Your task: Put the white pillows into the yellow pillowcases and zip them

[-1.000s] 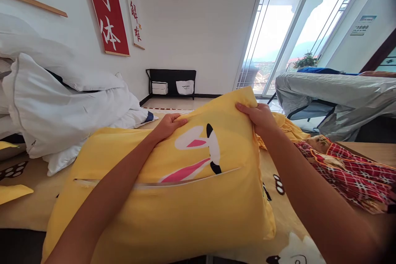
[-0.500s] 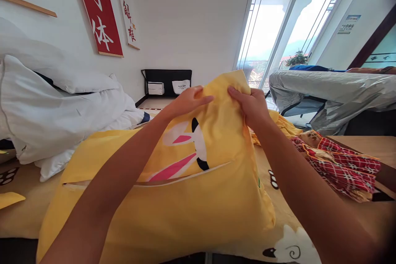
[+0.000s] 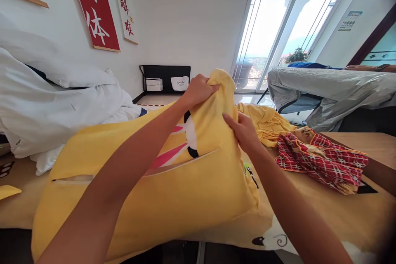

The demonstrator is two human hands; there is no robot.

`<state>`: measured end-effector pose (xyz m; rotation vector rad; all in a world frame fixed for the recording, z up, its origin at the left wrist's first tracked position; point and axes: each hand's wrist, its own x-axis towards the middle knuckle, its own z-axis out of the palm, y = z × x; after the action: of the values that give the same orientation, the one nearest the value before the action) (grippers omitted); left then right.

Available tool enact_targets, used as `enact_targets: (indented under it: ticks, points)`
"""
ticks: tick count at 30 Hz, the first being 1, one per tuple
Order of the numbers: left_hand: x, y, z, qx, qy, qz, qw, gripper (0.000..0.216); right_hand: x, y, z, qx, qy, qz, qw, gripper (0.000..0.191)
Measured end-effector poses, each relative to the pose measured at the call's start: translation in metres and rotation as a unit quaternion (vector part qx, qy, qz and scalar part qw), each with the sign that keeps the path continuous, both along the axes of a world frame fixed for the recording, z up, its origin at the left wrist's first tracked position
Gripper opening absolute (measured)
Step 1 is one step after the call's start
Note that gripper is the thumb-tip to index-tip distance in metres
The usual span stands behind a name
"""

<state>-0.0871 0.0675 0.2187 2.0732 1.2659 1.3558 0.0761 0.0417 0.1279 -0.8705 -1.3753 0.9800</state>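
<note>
White wall [image 3: 192, 12] behind; yellow pillow [image 3: 173, 214] low on a beige sheet [image 3: 315, 198].
Plump, printed pink, white and black, with a long slit [image 3: 72, 178], it lies lengthwise nine to three o'clock, one corner raised toward one; the left hand [image 3: 198, 88] pinches that corner, the right hand [image 3: 247, 134] its three-o'clock edge. At seven it passes the sheet's near edge; sheet shows toward four, red checked cloth [image 3: 324, 161] at three.

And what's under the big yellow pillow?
The yellow pillow lies on a tan cloth; a white, sheep-like print shows near its right end. The pillow covers the rest underneath, so I can't tell if anything else is there.
</note>
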Motion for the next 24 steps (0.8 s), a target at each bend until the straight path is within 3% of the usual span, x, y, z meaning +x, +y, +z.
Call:
enact_targets:
  ticks: [3,6,11,14,19,21,24]
  points:
    - [0.007,0.002,-0.007,0.059,0.042,0.099,0.993,0.028,0.016,-0.008,-0.038,-0.056,-0.012,0.067,0.996,0.044]
    - [0.01,0.008,-0.015,0.102,0.034,0.13,0.986,0.026,0.025,-0.018,-0.065,-0.125,-0.031,0.164,0.978,0.045]
    - [0.004,0.025,-0.018,0.054,-0.051,0.099,0.992,0.031,0.014,-0.025,-0.087,-0.074,-0.012,0.034,0.997,0.042]
    - [-0.005,0.03,-0.012,0.004,-0.12,0.052,0.991,0.035,0.02,-0.027,-0.092,-0.116,0.008,0.092,0.989,0.045]
    - [-0.024,0.03,-0.001,-0.004,-0.146,-0.019,0.989,0.028,0.054,-0.043,-0.109,-0.157,-0.089,0.226,0.957,0.048]
    - [-0.029,0.032,0.001,0.022,-0.125,-0.014,0.992,0.025,0.06,-0.05,-0.118,-0.176,-0.119,0.22,0.952,0.043]
    - [-0.035,0.038,0.001,0.08,-0.104,0.037,0.991,0.027,0.059,-0.053,-0.128,-0.163,-0.115,0.137,0.97,0.035]
